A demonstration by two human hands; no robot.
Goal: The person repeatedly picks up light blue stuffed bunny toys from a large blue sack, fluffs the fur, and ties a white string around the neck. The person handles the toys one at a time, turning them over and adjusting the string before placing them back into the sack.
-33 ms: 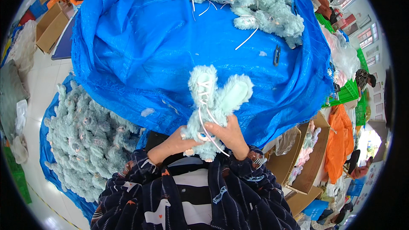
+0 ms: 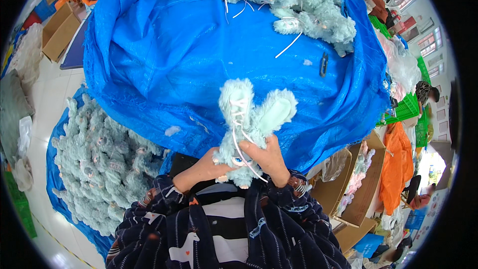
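Note:
A pale blue-green plush rabbit [image 2: 255,125] is held upright between my two hands, close to my body, its long ears pointing away from me. White cord [image 2: 238,105] is laced across its left ear, and a loose end trails down over the face. My left hand [image 2: 203,168] grips the toy's left side low down, fingertips hidden behind it. From the other side my right hand [image 2: 270,160] wraps round it, thumb on the front beside the cord. Blue sheeting [image 2: 189,55] spreads beneath and beyond the toy.
More plush toys [image 2: 303,0] lie heaped at the sheet's far edge, some with cords hanging. A small dark tool [image 2: 323,65] rests on the right. Another large plush pile [image 2: 99,169] fills blue sheeting at lower left. Cardboard boxes [image 2: 363,184] and green crates [image 2: 403,109] stand right.
The rabbit's ears have shifted very slightly, the left one a little lower. Both hands keep their hold in nearly the same place.

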